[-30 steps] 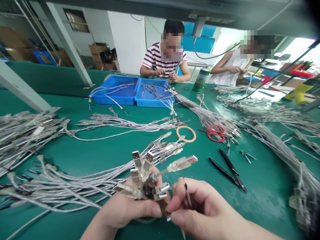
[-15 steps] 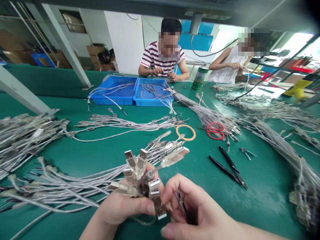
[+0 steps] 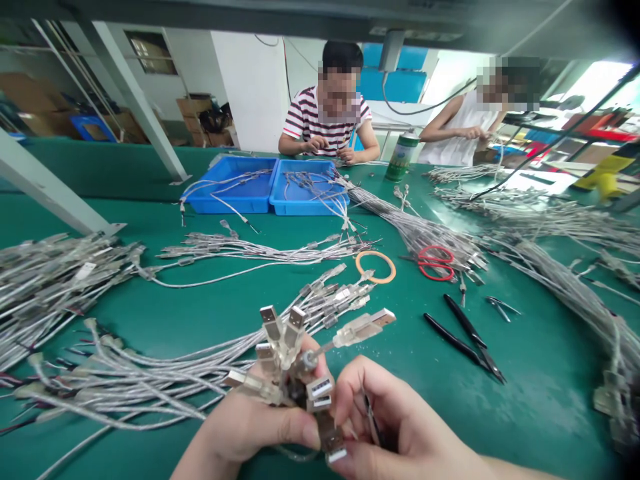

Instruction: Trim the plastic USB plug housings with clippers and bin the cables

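Left hand [image 3: 250, 427]: low in the head view, fingers clenched around a bundle of USB plugs [image 3: 287, 357]. The plugs fan upward and outward from the fist, with their metal ends pointing in several directions. One clear-bodied plug [image 3: 364, 325] sticks out to the right, above the right hand. The grey cables [image 3: 150, 380] of the bundle trail away to the left and lie on the green counter [image 3: 540, 380].

Right hand [image 3: 405, 440]: just beside the left hand and touching the bundle. Its fingers are curled around a thin dark tool [image 3: 371, 419], which stands roughly upright in the palm; the type of tool cannot be made out. The thumb and fingertips meet at the lowest plug [image 3: 331, 445] of the bundle, which hangs down between the two hands.

Position of the bundle: held above the near edge of the counter, between both hands, not resting on the surface.

Other items on the counter:
- Orange ring [image 3: 375, 267] — beyond the bundle, lying flat.
- Red-handled scissors [image 3: 436, 262] — just right of the ring, against a long strand of cables.
- Black pliers [image 3: 467, 337] — right of the hands, handles spread, well apart from the bundle.
- Large heap of cables [image 3: 55, 280] at the left edge.
- Two blue trays [image 3: 233, 187] side by side at the far side, with cables draped in and over them.
- Green can [image 3: 401, 157], upright, right of the trays.

Two co-workers sit at the far side, one in a striped shirt [image 3: 306, 117], each handling cables.
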`<state>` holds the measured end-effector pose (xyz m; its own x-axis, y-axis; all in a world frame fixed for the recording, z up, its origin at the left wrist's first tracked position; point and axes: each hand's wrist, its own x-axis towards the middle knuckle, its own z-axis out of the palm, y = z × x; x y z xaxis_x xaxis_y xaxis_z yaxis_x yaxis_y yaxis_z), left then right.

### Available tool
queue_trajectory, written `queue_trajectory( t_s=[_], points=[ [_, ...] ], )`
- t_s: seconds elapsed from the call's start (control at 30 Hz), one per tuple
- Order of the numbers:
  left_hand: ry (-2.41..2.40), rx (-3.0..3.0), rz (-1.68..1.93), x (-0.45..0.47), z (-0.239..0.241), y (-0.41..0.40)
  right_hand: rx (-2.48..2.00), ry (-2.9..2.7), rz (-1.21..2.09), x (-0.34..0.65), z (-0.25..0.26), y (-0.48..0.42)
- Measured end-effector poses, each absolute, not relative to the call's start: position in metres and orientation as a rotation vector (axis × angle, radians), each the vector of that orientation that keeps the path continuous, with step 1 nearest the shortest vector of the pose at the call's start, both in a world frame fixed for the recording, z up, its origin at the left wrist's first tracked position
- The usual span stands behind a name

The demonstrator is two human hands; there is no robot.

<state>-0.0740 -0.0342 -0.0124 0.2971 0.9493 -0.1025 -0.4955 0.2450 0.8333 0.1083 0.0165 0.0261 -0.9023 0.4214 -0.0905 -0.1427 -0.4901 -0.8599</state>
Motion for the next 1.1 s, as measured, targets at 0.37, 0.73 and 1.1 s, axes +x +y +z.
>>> queue_trajectory(
  t_s=[0.37, 0.73, 1.1],
  points=[
    [0.747, 0.967, 1.163, -0.065, -0.004, -0.029, -0.580, -1.920, 1.963, 0.130, 0.055, 0.050],
    [0.779, 0.987, 1.172, -0.062, -0.009, -0.027, -0.526, -1.921, 1.585, 0.113, 0.018, 0.028],
    [0.871, 1.050, 1.158, -0.065, -0.013, -0.032, -0.565, -2.014, 1.554, 0.116, 0.046, 0.023]
  ],
)
